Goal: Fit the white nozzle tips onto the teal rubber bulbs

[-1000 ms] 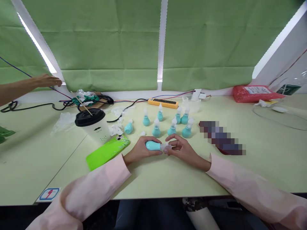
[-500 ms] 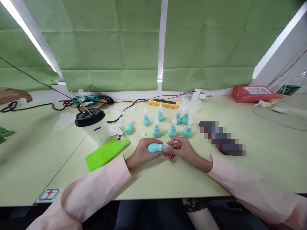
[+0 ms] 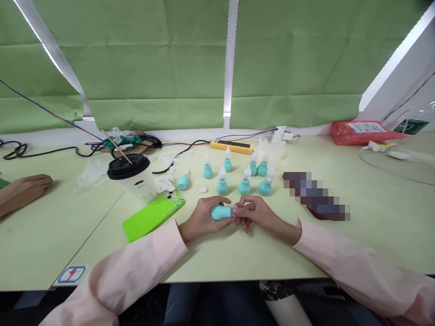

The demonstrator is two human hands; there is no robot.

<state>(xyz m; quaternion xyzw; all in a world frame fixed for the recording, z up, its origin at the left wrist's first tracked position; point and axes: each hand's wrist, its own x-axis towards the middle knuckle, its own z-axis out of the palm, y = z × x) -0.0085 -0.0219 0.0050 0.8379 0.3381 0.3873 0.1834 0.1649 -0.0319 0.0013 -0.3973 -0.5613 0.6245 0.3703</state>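
My left hand (image 3: pixel 200 218) is wrapped around the round end of a turquoise bulb aspirator (image 3: pixel 220 213), which lies sideways with its neck to the right. At that neck, my right hand (image 3: pixel 261 215) pinches the clear tip, mostly covered by the fingers. Just beyond my hands stand several more aspirators, such as one at the front (image 3: pixel 222 186) and one on the right (image 3: pixel 265 186), each a turquoise bulb with a translucent pointed tip. Another aspirator (image 3: pixel 182 182) lies tilted on its side to the left, near a small whitish scrap (image 3: pixel 202 189).
Left of my hands are a bright green phone (image 3: pixel 152 218) and a lidded paper cup (image 3: pixel 141 185) with a stick. A yellow power strip (image 3: pixel 232 146), cables and red package (image 3: pixel 365 132) lie at the back. A blurred item (image 3: pixel 316 197) is right; another person's hand (image 3: pixel 32 188) rests far left.
My right fingers have closed in on the bulb's neck, covering more of the clear tip. The other person's hand at the left has come down and nearer on the table.
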